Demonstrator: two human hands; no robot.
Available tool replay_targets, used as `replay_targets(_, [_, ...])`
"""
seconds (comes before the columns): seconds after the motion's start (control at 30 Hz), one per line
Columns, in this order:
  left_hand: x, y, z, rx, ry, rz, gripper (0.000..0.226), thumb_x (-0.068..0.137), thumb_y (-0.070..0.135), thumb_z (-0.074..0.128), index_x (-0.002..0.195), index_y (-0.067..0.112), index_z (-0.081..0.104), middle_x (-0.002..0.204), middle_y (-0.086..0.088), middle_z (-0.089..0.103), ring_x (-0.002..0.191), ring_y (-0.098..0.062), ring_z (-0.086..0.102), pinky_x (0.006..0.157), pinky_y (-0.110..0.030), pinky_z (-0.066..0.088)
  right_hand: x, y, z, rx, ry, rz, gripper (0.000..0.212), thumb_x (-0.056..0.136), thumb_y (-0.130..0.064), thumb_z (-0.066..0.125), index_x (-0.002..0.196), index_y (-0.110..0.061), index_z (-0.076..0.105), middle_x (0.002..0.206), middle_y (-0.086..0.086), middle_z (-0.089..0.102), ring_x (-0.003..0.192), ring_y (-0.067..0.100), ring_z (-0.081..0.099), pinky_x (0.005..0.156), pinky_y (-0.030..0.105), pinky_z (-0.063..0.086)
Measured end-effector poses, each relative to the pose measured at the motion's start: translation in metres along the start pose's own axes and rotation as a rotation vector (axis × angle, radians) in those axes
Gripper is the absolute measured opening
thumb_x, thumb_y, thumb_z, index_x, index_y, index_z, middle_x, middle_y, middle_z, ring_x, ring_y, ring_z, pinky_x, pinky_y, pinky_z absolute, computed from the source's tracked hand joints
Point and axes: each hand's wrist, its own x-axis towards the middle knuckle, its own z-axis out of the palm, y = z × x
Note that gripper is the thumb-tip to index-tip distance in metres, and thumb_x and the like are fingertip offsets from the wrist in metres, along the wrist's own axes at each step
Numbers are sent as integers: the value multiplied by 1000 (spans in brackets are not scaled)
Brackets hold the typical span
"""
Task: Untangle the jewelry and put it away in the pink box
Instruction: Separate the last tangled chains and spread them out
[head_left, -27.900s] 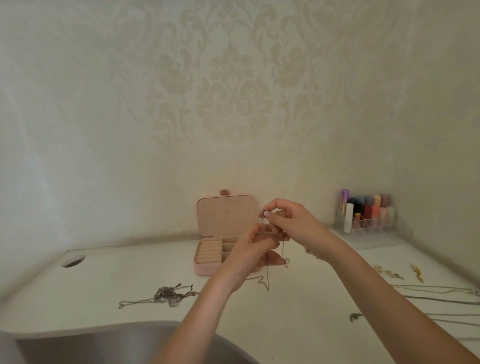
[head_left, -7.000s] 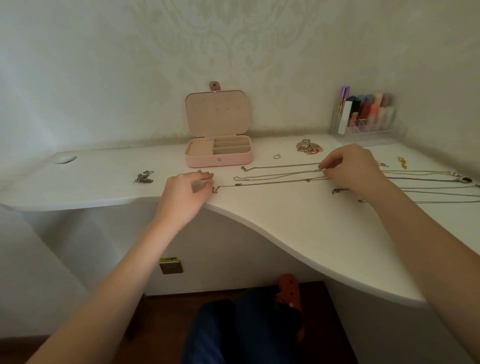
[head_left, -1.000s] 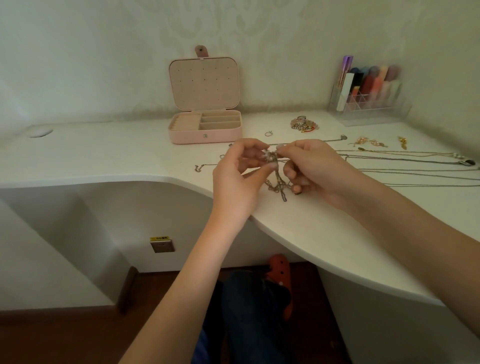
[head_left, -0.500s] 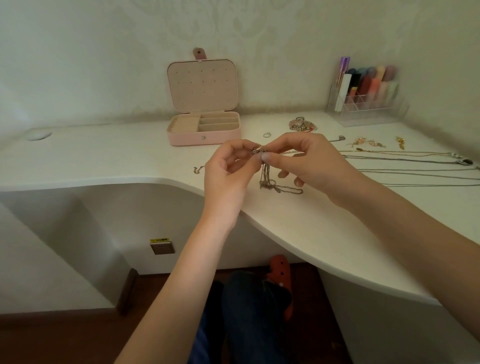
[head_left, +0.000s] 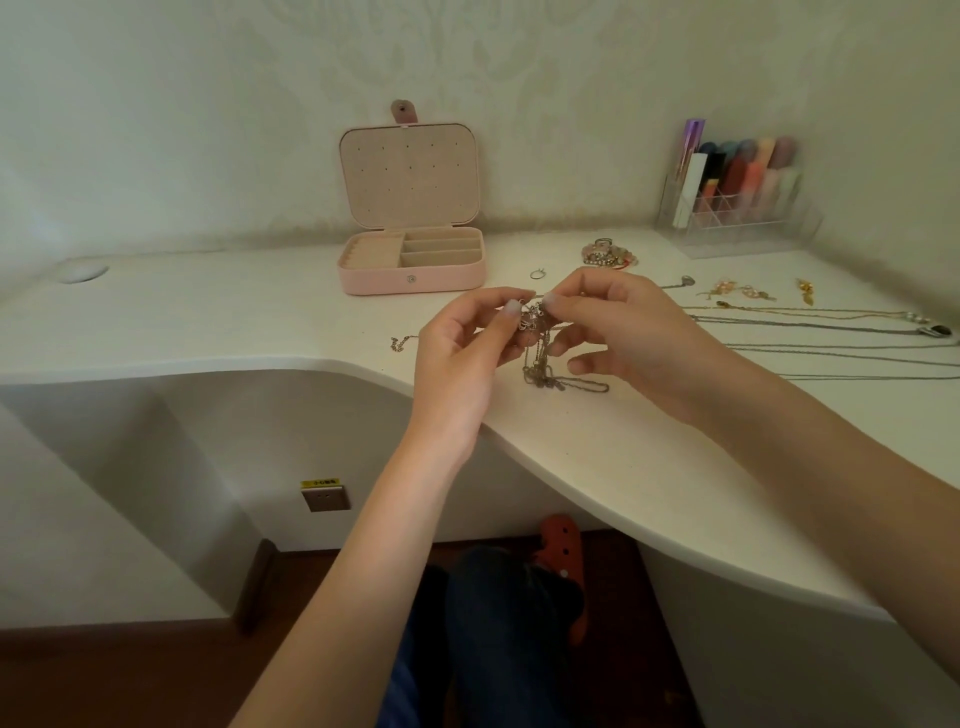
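While both hands (head_left: 545, 338) pinch — tangled chain (head_left: 540, 358)

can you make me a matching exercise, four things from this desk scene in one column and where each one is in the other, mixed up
Things:
1. tangled chain
2. pink box
3. ring
4. clear organizer

Places:
A. far right, against the wall
B. pinched between both hands
C. open, at the back of the desk
D. lying on the desk just right of the box

Pairs: 1-B, 2-C, 3-D, 4-A
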Motion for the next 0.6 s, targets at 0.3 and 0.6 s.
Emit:
replay_targets(0.3, [0,0,-1,-48,-1,2,20,97,3,48,92,12,65,90,-12,63,76,-11,66,75,-24,52,-1,-2,1,92,-155,140,30,100,-26,46,72,-17,52,58,-4,32,50,9,24,44,19,25])
replay_targets(0.6, [1,-2,-5,-198,10,4,19,97,1,46,93,8,63,86,-13,59,78,-17,67,81,-30,54,0,-8,-7,-22,-55,141,46,94,-46,51,58,-19,44,54,-5,40,48,11,31,43,20,27])
